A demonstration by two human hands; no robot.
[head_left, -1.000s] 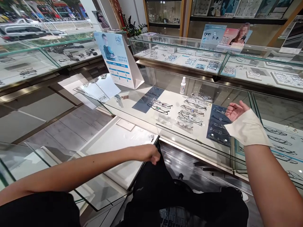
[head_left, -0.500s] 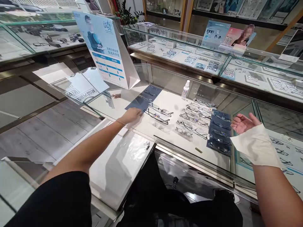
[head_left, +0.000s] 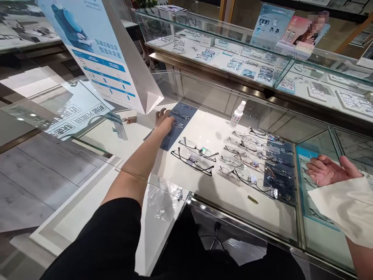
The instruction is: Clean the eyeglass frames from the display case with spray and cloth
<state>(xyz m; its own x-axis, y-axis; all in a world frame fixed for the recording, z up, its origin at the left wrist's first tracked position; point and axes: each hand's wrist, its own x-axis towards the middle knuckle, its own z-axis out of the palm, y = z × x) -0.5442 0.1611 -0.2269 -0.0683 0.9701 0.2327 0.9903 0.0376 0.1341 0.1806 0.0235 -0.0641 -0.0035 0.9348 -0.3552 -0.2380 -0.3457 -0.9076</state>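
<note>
My left hand reaches into the glass display case, fingers bent and apart. It is at the left end of a pair of eyeglasses on a dark blue mat; whether it touches them I cannot tell. Another pair of glasses lies just beyond. My right hand is raised at the right, palm up, fingers loosely curled and thumb apart, nothing in the palm. A cream cloth drapes over its wrist. Between my hands lie black-framed glasses and several thin-framed glasses.
A white spray bottle stands behind the glasses. A tented cardboard sign rises beyond my left hand, near a small brown object. A small gold-coloured strip lies near the front. Another glass showcase runs behind.
My left hand has moved forward over the mat and its fingers have spread. The camera view has shifted down and closer. My right hand stays raised with the cloth on its wrist.
</note>
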